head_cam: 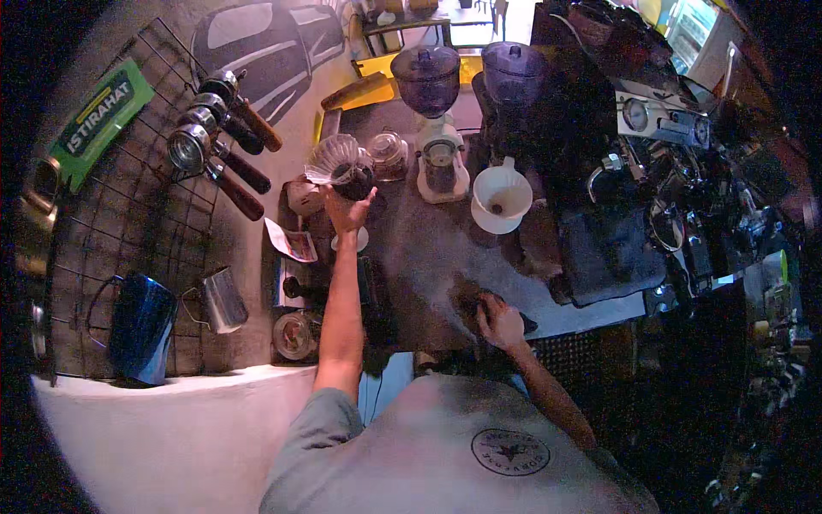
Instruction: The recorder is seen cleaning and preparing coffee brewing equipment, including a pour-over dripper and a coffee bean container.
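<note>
My left hand reaches forward over the left side of the counter. Its fingers are around the dark lower part of a clear, ribbed coffee dripper. My right hand is low at the counter's front edge, fingers bent over a dark cloth; the dim light blurs the cloth's outline. Beyond the left hand stands a lidded glass jar. A white pour-over dripper with a brown-stained inside stands farther right, well ahead of my right hand.
A white coffee grinder stands at the back beside a dark one. The espresso machine fills the right. Portafilters, a blue pitcher and a steel pitcher hang on the left wire rack. A dark towel covers the counter's right part.
</note>
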Motion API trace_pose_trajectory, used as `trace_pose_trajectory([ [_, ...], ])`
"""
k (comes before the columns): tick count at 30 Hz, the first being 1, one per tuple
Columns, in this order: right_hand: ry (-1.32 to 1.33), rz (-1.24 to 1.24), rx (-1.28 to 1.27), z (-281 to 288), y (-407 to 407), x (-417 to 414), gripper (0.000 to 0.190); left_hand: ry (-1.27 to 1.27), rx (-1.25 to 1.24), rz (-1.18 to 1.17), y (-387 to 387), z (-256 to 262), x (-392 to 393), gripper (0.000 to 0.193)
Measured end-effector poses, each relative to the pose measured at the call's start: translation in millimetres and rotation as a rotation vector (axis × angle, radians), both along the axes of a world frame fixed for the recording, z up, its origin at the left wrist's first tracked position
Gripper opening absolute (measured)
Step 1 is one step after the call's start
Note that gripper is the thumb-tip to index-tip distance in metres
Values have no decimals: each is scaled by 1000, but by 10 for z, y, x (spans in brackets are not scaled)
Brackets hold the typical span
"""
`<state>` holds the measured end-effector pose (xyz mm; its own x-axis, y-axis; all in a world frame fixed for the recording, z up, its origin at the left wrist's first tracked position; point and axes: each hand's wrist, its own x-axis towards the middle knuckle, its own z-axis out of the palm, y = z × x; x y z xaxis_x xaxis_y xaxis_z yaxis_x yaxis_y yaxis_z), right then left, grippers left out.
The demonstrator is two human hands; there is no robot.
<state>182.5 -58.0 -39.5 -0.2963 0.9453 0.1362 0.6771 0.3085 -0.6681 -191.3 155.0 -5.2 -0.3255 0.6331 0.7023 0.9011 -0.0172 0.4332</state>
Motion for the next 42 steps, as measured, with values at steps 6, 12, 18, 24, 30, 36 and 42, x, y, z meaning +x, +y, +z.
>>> trace_pose_trajectory([
  [6,3,-22,10,78,-5,26,28,-163,-37,-258,-73,11,286,89],
  [12,67,-50,32,47,-5,11,26,-456,-22,-456,-328,264,773,67],
  [18,-50,-15,-46,-24,9,39,38,-419,-62,-437,-631,344,1145,67],
  [24,-9,-21,26,-98,6,47,38,-341,-45,-427,-876,384,1543,75],
  [30,74,30,62,57,8,45,33,-353,-237,-436,-978,275,1734,89],
  [36,-14,28,-54,-91,21,79,33,-345,-144,-484,-1055,170,1866,97],
  [42,-6,43,-26,-75,26,64,34,-549,-149,-688,-1099,-73,1798,93],
])
